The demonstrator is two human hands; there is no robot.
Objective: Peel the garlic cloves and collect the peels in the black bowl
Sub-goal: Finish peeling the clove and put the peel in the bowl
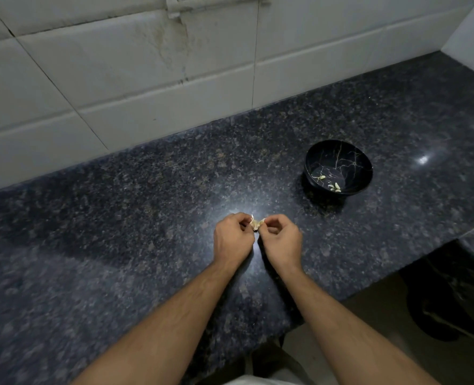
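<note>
Pinching a garlic clove (257, 224) above the tabletop (119, 218), the left hand (234, 240) and right hand (281, 241) are gripping its light, brittle, papery skin at opposite edges; the black bowl (338, 151) is sitting nearby, holding peels (334, 187).

dim, countertop (147, 218) glare, warped edges

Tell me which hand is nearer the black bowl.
Right. The right hand lies below and left of the black bowl; the left hand sits just beyond it, farther left. Both pinch the garlic clove.
</note>
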